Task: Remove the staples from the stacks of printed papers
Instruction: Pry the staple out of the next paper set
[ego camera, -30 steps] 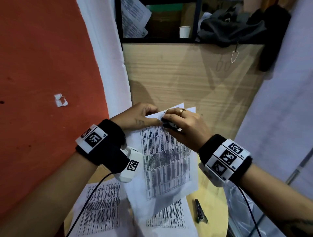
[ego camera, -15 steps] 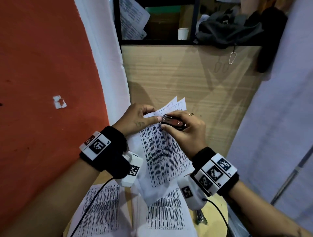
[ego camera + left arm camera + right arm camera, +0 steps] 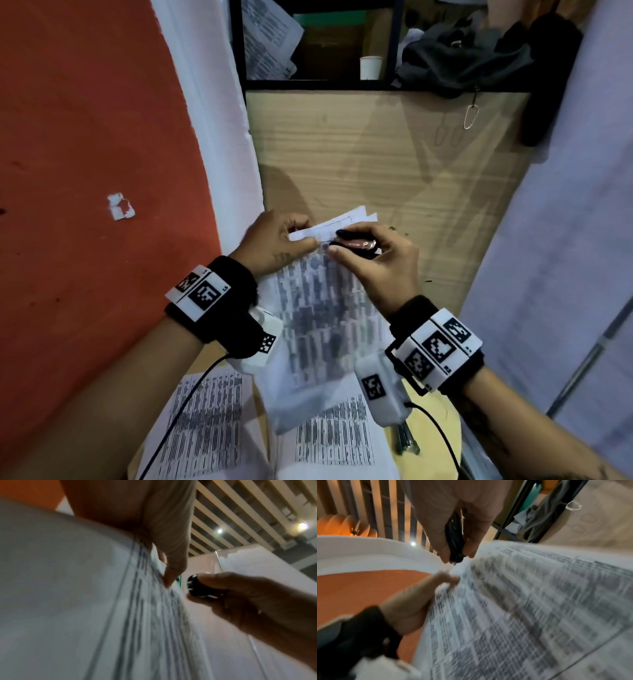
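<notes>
A stack of printed papers [image 3: 322,315] is lifted off the round table, its top sheets fanned. My left hand [image 3: 274,240] pinches the stack's upper left corner between thumb and fingers; in the left wrist view the thumb of that hand [image 3: 173,563] presses on the papers [image 3: 154,615]. My right hand [image 3: 373,260] grips a small black and red staple remover [image 3: 356,245], its tip at the pinched corner. From the right wrist, the staple remover [image 3: 455,543] sits between thumb and fingers just above the corner of the papers [image 3: 522,608]. No staple is discernible.
More printed sheets [image 3: 205,421] [image 3: 335,435] lie on the yellow round table [image 3: 442,414]. A dark metal tool [image 3: 406,440] lies near the table's right edge. A wooden panel [image 3: 376,154] stands behind, with a shelf holding a paper cup [image 3: 370,66], papers and dark cloth. An orange wall is left.
My right wrist has turned outward and lowered, so the staple remover now shows side-on at the corner. The stack's top edge has risen a little and its sheets have fanned apart.
</notes>
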`<action>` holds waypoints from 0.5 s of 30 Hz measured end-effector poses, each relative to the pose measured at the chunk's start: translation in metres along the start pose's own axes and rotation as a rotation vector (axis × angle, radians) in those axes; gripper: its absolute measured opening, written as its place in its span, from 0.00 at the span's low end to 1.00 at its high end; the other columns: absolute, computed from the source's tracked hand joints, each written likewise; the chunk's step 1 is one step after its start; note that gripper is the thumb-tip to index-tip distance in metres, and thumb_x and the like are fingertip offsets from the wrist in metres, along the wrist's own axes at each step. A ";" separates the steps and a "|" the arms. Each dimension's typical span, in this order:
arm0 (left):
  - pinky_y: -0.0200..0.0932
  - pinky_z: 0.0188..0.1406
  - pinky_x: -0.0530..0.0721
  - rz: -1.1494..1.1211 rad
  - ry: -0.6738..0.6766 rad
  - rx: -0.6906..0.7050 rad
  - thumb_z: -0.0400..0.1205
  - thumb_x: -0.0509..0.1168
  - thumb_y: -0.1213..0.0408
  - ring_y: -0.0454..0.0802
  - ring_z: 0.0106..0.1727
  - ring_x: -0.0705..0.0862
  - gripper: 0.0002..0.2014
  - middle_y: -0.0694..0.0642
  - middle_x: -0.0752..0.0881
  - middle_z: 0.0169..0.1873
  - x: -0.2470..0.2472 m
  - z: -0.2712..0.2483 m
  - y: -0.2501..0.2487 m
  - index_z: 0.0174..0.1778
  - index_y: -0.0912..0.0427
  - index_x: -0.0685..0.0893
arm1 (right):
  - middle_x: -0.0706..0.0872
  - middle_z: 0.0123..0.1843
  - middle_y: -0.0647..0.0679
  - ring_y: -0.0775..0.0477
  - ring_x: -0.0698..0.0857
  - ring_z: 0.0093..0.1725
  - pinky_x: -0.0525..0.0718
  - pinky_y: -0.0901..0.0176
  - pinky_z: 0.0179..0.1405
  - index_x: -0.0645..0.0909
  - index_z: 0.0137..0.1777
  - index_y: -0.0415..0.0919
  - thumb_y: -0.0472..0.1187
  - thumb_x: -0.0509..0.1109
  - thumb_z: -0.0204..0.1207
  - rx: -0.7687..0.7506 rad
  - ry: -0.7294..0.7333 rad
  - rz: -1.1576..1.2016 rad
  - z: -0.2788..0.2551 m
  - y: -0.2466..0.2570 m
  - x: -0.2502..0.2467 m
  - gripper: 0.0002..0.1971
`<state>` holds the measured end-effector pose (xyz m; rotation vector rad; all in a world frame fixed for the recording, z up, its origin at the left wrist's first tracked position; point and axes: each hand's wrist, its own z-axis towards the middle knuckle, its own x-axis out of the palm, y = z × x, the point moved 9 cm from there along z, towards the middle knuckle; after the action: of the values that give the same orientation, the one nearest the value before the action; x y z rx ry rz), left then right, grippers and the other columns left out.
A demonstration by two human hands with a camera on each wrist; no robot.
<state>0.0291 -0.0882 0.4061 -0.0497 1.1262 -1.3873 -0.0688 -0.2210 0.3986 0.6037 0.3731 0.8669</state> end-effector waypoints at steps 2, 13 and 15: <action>0.43 0.37 0.73 0.071 -0.046 0.024 0.66 0.63 0.41 0.41 0.33 0.77 0.19 0.46 0.82 0.26 -0.010 -0.002 0.004 0.33 0.55 0.85 | 0.89 0.40 0.47 0.45 0.89 0.43 0.87 0.43 0.48 0.85 0.42 0.49 0.45 0.80 0.59 -0.010 -0.025 -0.039 0.004 -0.001 -0.008 0.11; 0.41 0.33 0.72 0.318 -0.043 -0.015 0.68 0.64 0.42 0.48 0.32 0.81 0.13 0.49 0.85 0.28 -0.013 -0.001 0.017 0.35 0.47 0.84 | 0.88 0.38 0.51 0.51 0.88 0.39 0.86 0.63 0.47 0.85 0.40 0.46 0.34 0.82 0.61 0.148 0.109 -0.231 -0.022 -0.053 -0.003 0.11; 0.42 0.32 0.70 0.302 -0.021 -0.022 0.68 0.65 0.41 0.42 0.28 0.77 0.14 0.46 0.84 0.27 -0.011 0.000 0.025 0.33 0.47 0.83 | 0.89 0.39 0.49 0.50 0.89 0.41 0.87 0.57 0.48 0.84 0.40 0.47 0.34 0.81 0.62 0.266 0.159 -0.228 -0.030 -0.076 -0.001 0.11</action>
<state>0.0496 -0.0732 0.3973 0.0868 1.0824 -1.1028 -0.0401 -0.2489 0.3279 0.7231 0.6958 0.6523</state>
